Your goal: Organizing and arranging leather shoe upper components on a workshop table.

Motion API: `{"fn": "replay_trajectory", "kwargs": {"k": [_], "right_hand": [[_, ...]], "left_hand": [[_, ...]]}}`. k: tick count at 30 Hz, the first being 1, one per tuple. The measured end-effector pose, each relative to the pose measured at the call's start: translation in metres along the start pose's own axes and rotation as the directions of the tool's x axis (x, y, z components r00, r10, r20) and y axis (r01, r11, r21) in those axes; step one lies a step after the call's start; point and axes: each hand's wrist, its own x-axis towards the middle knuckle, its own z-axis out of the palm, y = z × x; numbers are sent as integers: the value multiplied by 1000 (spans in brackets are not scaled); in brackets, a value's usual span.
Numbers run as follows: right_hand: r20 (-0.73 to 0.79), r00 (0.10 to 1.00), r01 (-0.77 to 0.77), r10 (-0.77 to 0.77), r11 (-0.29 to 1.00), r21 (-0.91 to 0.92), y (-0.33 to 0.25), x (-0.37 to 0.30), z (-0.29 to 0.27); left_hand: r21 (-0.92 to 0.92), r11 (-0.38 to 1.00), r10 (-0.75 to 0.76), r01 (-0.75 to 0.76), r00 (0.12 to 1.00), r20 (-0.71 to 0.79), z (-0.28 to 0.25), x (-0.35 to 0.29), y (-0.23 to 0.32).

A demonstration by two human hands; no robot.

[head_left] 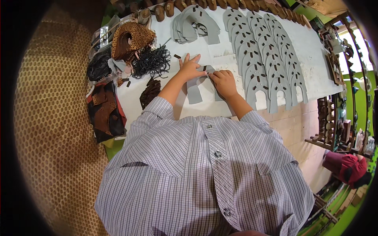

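In front of me lies a grey U-shaped shoe upper [194, 92] on the white table. A small dark brown tab [205, 68] sits on its curved top. My left hand [189, 69] rests over its left side, fingers spread and thumb reaching toward the middle. On the other side, my right hand [225, 82] has its fingers curled together, their tips against the upper near the left thumb. Whatever is between those tips is too small to make out. Another brown tab [177, 56] lies just left of my left hand.
Overlapping grey uppers [252, 51] with brown tabs fill the table's right side in rows. A stack of uppers [189, 24] lies farther back, before wooden shoe lasts [169, 8]. Leopard-print pieces [132, 37], black beaded strands [152, 61] and dark brown strips [149, 93] lie left.
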Motion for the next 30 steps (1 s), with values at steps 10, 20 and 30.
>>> {"fn": "replay_trajectory", "kwargs": {"k": [10,20,30], "right_hand": [[-26,999,28,-29,999,-41,0,2,9],[36,997,75,-74,997,-36,2,8,5],[80,995,-66,65,998,9,-6,-2,-8]], "left_hand": [[44,990,-138,136,990,27,2,1,20],[60,986,-158,155,986,45,2,5,19],[-36,992,-120,125,986,114,-1,6,17]]}}
